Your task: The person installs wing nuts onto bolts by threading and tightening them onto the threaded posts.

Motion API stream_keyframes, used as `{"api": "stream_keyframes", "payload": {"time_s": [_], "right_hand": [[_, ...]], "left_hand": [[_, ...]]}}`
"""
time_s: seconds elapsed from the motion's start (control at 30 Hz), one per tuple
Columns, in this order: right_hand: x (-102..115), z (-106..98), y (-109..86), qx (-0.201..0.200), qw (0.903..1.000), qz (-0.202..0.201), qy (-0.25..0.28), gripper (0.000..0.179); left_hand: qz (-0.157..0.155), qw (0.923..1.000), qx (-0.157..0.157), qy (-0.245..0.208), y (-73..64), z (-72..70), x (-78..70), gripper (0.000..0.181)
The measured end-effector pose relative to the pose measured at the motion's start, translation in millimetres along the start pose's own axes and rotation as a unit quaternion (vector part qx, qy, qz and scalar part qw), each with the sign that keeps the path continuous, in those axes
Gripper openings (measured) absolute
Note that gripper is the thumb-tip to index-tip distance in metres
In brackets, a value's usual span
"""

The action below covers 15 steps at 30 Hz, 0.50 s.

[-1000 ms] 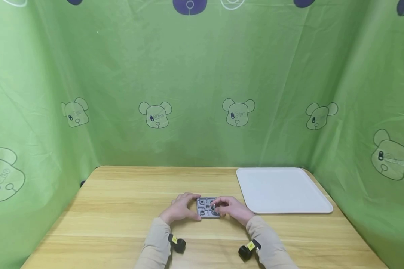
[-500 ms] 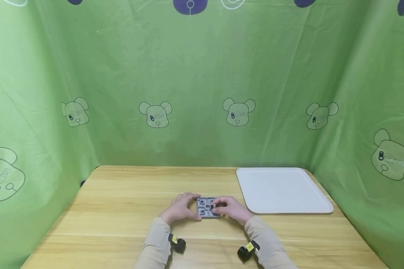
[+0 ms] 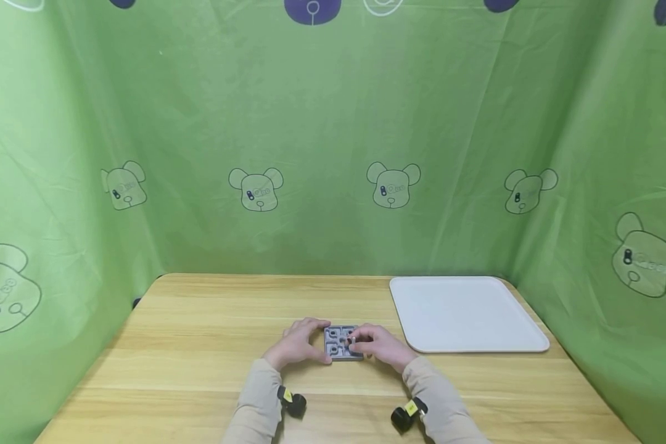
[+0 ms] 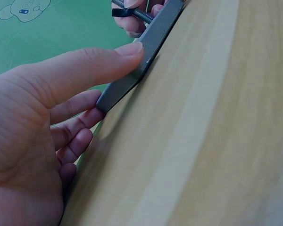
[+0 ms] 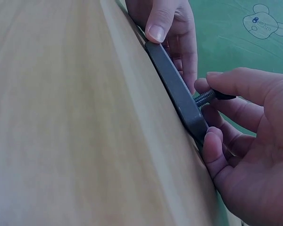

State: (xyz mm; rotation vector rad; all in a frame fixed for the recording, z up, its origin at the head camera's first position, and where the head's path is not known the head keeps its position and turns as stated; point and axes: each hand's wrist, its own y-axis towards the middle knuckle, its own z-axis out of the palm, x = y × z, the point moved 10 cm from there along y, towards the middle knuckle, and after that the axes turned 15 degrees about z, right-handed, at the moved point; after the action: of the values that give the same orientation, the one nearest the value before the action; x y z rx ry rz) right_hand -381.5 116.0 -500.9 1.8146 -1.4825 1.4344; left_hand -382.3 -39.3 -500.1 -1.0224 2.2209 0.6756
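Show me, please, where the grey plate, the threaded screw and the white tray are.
Grey plate (image 5: pixel 177 89): right wrist view, middle of its side edge.
Threaded screw (image 5: pixel 205 98): right wrist view, its exposed thread.
White tray (image 3: pixel 468 314): head view, its flat surface.

Wooden table (image 3: pixel 200 345) bears white tray (image 3: pixel 468 314) — gray plate (image 3: pixel 337 343) too.

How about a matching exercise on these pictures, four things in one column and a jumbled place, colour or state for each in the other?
1. Tray
2. Square plate
3. Threaded bolt
4. Curtain

A. Held in the right hand
B. Green, printed with cartoon faces
C. White, far right on the table
D. Gray, edges held by the left hand

Pairs: 1-C, 2-D, 3-A, 4-B
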Motion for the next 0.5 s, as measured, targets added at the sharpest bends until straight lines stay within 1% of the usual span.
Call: {"api": "stream_keyframes", "payload": {"time_s": [0.17,0.37,0.5], "right_hand": [[-2.5,-2.1,0.8,-0.001,1.0,0.005,0.0,0.028],[-2.0,-4.6,-2.3,0.017,0.9998,-0.008,0.006,0.032],[-6.0,-7.4,-0.9,0.017,0.9998,-0.007,0.003,0.033]], "left_hand": [[-0.003,1.0,-0.002,-0.003,-0.4,-0.1,1.1,0.087],[-0.002,1.0,-0.003,-0.005,-0.7,0.2,1.8,0.088],[0.002,1.0,-0.004,-0.002,0.0,0.1,1.8,0.088]]}}
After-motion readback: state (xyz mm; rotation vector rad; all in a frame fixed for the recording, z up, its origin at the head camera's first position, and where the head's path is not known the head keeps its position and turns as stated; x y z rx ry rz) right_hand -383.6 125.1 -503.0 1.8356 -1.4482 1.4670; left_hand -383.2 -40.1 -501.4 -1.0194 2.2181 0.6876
